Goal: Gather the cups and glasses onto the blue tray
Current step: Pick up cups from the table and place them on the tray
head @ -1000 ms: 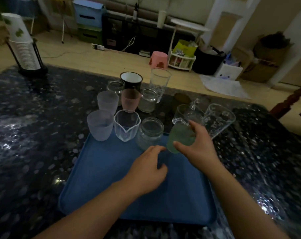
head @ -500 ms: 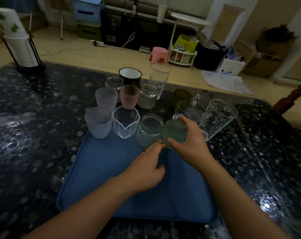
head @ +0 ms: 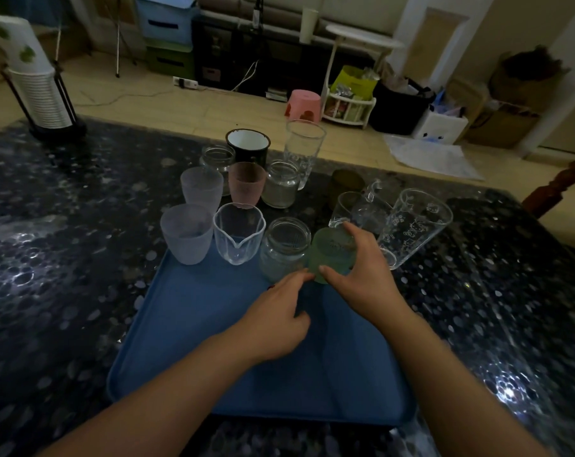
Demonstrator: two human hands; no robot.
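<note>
The right hand grips a green cup, thumb at its base and fingers curled round its far side, at the far edge of the blue tray, just beside a clear jar; the left hand rests over the tray, fingers loosely curled, its fingertips near the cup's base, holding nothing

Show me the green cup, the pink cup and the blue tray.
green cup (head: 329, 255), head view, on its frosted side.
pink cup (head: 246, 186), head view, on its side.
blue tray (head: 187, 318), head view, on its bare floor.
</note>
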